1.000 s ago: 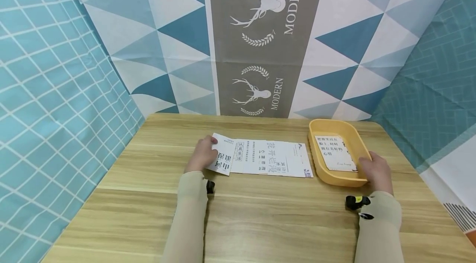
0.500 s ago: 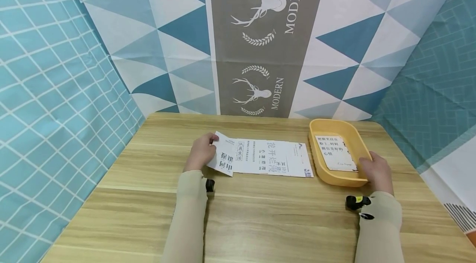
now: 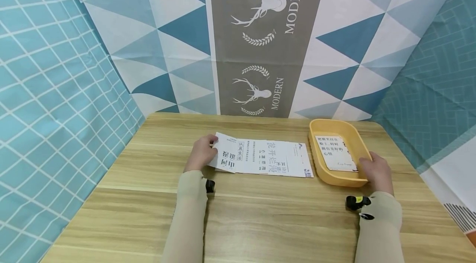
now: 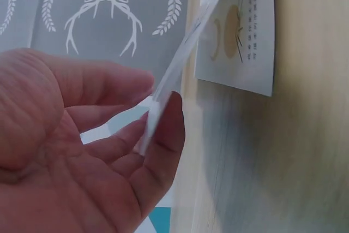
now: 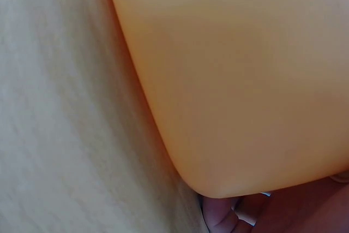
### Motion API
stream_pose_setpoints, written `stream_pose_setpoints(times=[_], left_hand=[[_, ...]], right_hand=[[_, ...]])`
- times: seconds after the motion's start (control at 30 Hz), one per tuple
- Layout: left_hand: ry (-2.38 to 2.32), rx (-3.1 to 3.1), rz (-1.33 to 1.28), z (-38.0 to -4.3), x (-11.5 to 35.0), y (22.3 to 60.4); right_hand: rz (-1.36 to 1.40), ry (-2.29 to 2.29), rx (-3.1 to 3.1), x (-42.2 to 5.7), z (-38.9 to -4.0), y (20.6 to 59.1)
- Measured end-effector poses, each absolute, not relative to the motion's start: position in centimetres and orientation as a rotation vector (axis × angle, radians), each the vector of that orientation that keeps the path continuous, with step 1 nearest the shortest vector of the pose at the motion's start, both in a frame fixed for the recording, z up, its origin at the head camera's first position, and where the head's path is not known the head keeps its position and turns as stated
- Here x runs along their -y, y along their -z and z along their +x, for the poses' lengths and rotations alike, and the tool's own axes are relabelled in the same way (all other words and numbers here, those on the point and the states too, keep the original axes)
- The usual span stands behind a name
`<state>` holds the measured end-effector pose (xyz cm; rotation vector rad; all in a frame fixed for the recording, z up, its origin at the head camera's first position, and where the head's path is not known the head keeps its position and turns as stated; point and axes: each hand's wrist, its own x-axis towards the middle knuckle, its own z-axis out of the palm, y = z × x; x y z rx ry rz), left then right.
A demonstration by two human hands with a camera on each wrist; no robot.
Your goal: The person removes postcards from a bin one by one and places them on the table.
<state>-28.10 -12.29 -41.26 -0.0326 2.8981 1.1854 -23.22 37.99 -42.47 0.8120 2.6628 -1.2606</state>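
Note:
My left hand [image 3: 202,152] pinches the left edge of a white printed card [image 3: 224,153], tilted up off the table. In the left wrist view the card [image 4: 177,69] appears nearly edge-on between thumb and fingers. Its right side lies over a row of overlapping white cards [image 3: 275,157] on the table. At the right, my right hand [image 3: 377,170] grips the near right rim of a yellow-orange plastic tray [image 3: 351,128]. Inside the tray lies a printed card [image 3: 334,153]. The right wrist view is mostly filled by the tray's outer wall [image 5: 245,91], with fingertips visible beneath its edge.
The wooden table [image 3: 267,217] extends in front of the cards and tray. Behind its far edge rises a patterned wall covering [image 3: 256,54] with deer heads. A blue tiled covering [image 3: 55,101] stands on the left.
The card in my left hand has shifted slightly right, further over the row, and its tilt has changed. My right hand and the tray have stayed in place.

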Motion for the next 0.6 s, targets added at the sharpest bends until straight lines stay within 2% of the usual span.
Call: stream_pose_setpoints(times=[0.6], left_hand=[[-1.08,-2.897,-0.063,-27.71,12.19,41.23]], right_hand=[[0.832,1.272,-2.639,-38.05,-23.27,42.48]])
